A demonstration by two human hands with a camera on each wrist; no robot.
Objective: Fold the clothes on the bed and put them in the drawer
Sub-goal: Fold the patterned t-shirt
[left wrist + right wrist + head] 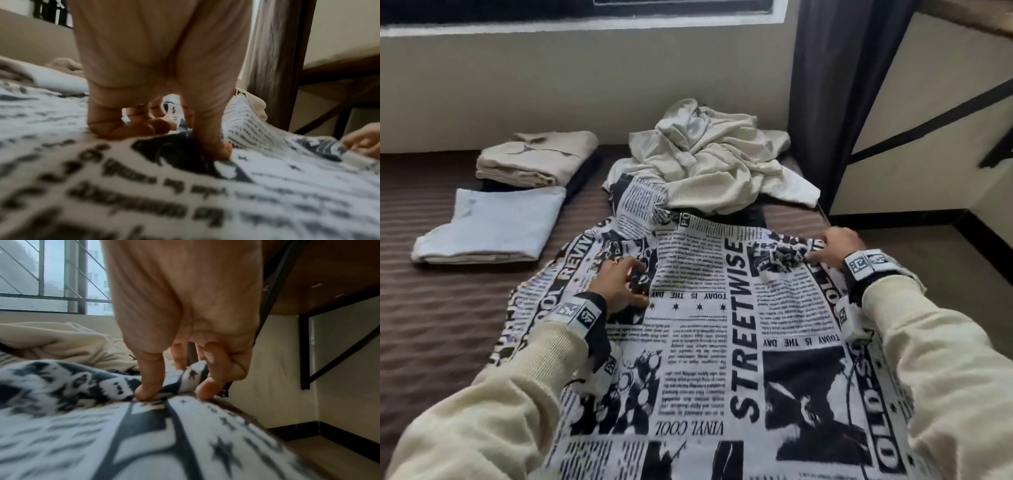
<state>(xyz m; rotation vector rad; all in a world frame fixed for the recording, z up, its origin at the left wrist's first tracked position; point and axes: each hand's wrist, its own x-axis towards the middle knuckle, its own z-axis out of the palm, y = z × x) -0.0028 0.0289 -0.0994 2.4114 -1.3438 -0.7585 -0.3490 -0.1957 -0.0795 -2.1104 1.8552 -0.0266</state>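
A black-and-white newspaper-print garment [705, 308] lies spread flat on the brown striped bed [431, 308], right in front of me. My left hand [635, 284] sits on its upper left part, fingers curled and thumb pressed down, gripping a bunched dark patch of the garment [185, 194]. At the upper right corner my right hand [816, 251] pinches a raised fold of the garment [102, 434] between thumb and fingers, close to the bed's right edge. No drawer is in view.
A crumpled cream garment [715, 161] lies just beyond the printed one, over its far edge. A folded beige piece [537, 161] and a folded pale blue piece [489, 226] sit at the left. A dark curtain [842, 85] and a black-framed desk [945, 113] stand to the right.
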